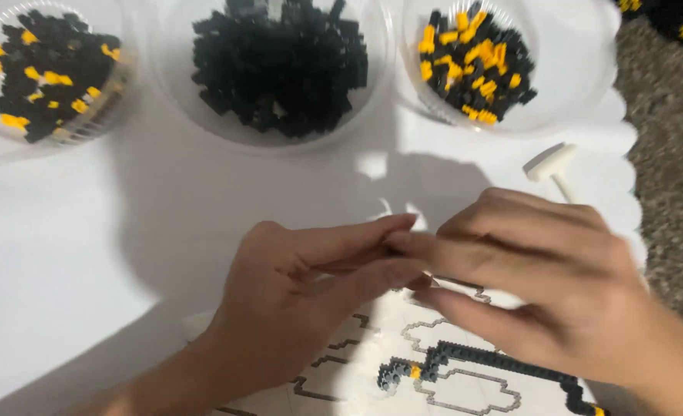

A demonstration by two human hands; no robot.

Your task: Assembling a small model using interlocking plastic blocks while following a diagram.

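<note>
Brick strip (480,360), black, runs left-to-right at lower centre, just below right hand (542,285); left hand (311,300) meets it fingertip-to-fingertip, pinch contents hidden.

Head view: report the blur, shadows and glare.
Head view: both hands, left hand and right hand, are motion-blurred at the fingertips; they cast a soft grey shadow across the white table; the clear bowls wash out pale; black bricks lose detail.
</note>
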